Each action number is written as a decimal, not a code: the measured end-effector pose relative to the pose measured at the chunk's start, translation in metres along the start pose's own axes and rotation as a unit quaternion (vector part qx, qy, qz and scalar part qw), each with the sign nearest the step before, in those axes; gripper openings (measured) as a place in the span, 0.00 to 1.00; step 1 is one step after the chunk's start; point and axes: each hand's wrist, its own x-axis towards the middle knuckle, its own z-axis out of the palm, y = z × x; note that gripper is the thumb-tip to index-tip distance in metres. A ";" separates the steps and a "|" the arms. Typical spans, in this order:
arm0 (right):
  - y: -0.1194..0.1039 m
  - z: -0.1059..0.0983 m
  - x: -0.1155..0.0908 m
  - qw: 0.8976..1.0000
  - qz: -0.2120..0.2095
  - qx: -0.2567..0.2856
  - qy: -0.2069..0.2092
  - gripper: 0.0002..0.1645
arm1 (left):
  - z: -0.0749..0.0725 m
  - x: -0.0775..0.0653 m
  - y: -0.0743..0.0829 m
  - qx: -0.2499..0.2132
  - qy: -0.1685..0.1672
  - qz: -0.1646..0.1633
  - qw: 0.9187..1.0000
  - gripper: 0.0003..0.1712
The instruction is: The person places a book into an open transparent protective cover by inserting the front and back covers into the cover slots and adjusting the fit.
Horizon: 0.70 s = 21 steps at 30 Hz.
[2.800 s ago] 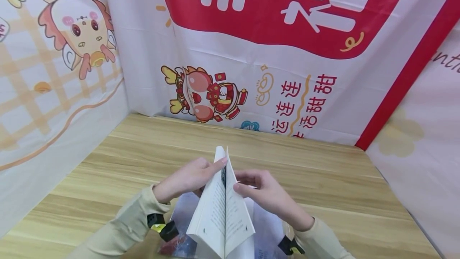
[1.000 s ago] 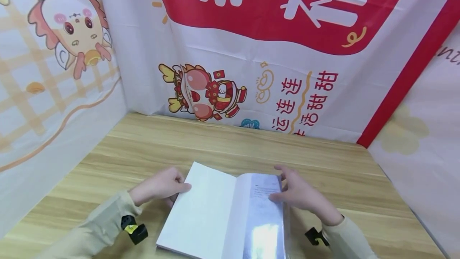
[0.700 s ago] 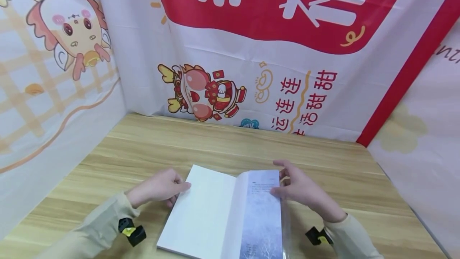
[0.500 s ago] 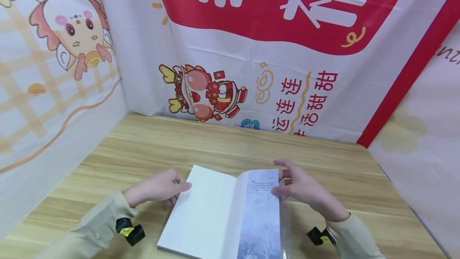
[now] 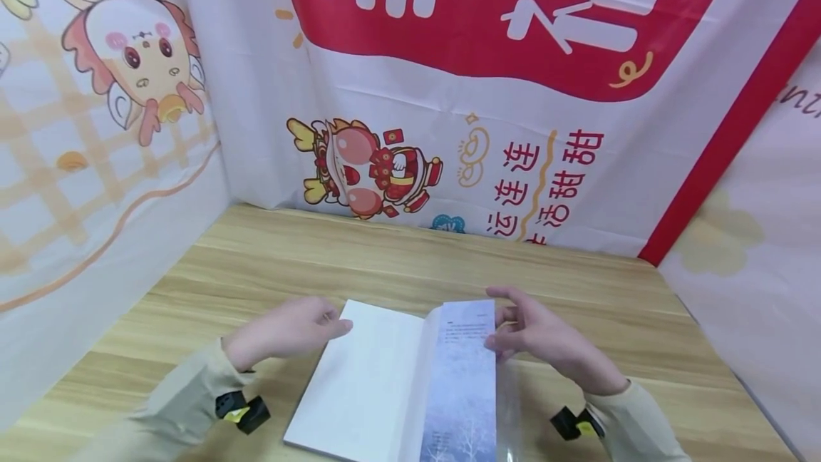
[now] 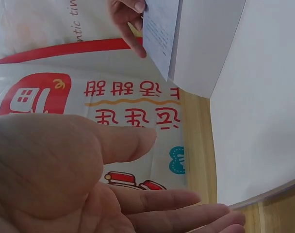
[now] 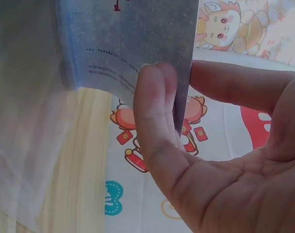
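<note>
An open book (image 5: 359, 383) lies on the table with a blank white page on its left side. At its right is a pale purple jacket flap (image 5: 463, 376), printed with small text and white trees, raised from a clear plastic cover (image 5: 509, 408). My right hand (image 5: 545, 337) pinches the flap's outer edge between thumb and fingers, as the right wrist view also shows. My left hand (image 5: 288, 330) hovers by the book's upper left corner. In the left wrist view its thumb and fingers are apart, with nothing between them.
The wooden table (image 5: 256, 255) meets a printed cloth backdrop (image 5: 385, 77) at the back. More cloth hangs at the left and right sides. Black straps with small devices sit on both wrists.
Earlier both hands held the book's pages upright; it has since been laid open at a blank page. The right hand has lifted the flap leftward, and the left hand has let go of the left edge.
</note>
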 end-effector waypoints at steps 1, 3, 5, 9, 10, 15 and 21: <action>0.001 0.000 0.000 1.000 0.002 0.003 -0.001 0.49 | 0.001 0.001 0.002 0.006 0.005 0.004 1.000 0.22; 0.002 0.001 0.001 1.000 0.006 0.005 0.001 0.49 | 0.004 0.003 0.006 0.016 0.012 0.008 1.000 0.24; 0.004 0.003 0.003 1.000 0.005 0.008 0.004 0.50 | 0.008 0.005 0.012 0.018 0.021 0.008 1.000 0.27; 0.006 0.009 0.005 1.000 -0.004 0.014 0.022 0.50 | 0.019 0.011 0.023 -0.001 0.025 0.011 1.000 0.33; 0.006 0.011 0.006 0.999 -0.007 0.017 0.028 0.50 | 0.021 0.012 0.026 -0.010 0.023 0.011 1.000 0.33; 0.008 0.021 0.010 0.998 -0.022 0.034 0.054 0.48 | 0.030 0.022 0.037 -0.040 0.008 0.007 0.999 0.38; 0.008 0.028 0.012 0.996 -0.027 0.045 0.066 0.47 | 0.039 0.032 0.051 -0.082 -0.013 0.037 0.996 0.40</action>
